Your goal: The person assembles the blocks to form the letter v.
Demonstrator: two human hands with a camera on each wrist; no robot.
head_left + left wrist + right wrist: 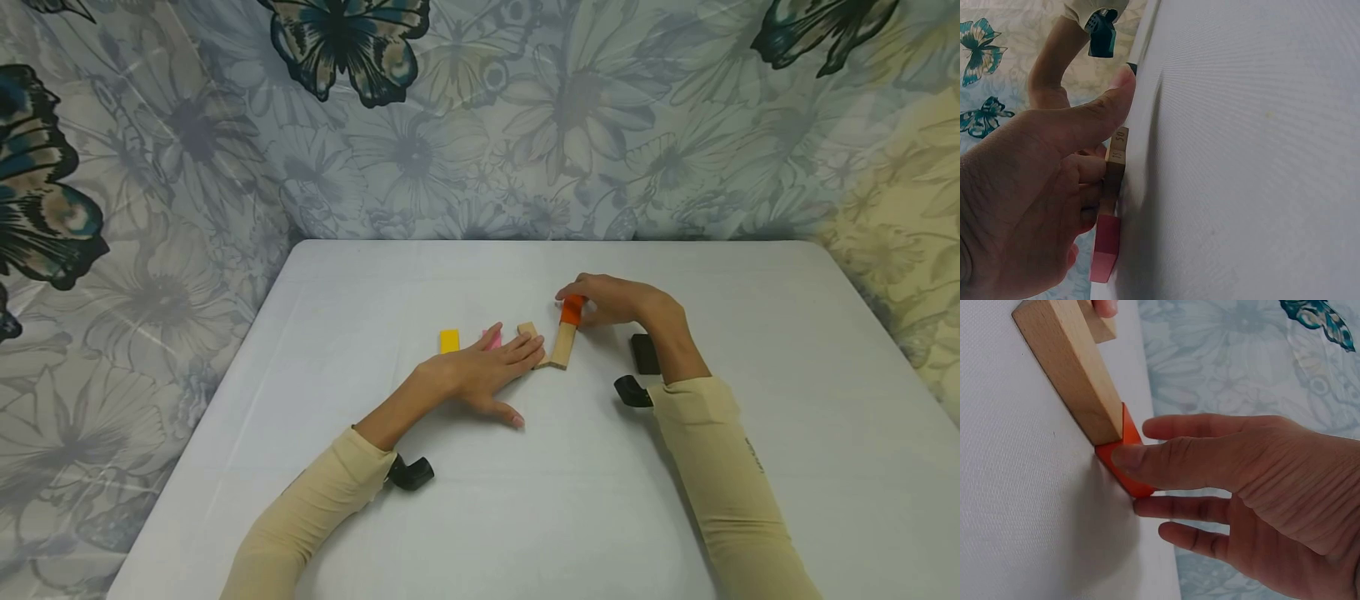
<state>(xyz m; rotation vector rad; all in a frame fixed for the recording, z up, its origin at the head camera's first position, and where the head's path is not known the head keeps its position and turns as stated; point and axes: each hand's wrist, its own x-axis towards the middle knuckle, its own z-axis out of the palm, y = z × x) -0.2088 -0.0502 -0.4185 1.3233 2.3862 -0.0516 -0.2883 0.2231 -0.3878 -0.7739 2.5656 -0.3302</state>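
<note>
My right hand (615,300) pinches an orange block (572,311) between thumb and fingers. In the right wrist view, this orange block sits against the end of a plain wooden block (1075,372) lying on the table. A second wooden block (527,327) slants toward the first, and their near ends meet in a V. Across that second block lie the fingertips of my left hand (483,372), its fingers straight and spread. Beneath the left hand, a pink block (491,339) is partly covered. Printed numbers show on the wooden ends in the left wrist view.
Left of the pink block lies a yellow block (449,341). A black block (644,355) lies beside my right wrist. Black wrist cameras (632,391) jut from both sleeves. Behind the white table (540,500) hangs a floral butterfly cloth (480,150).
</note>
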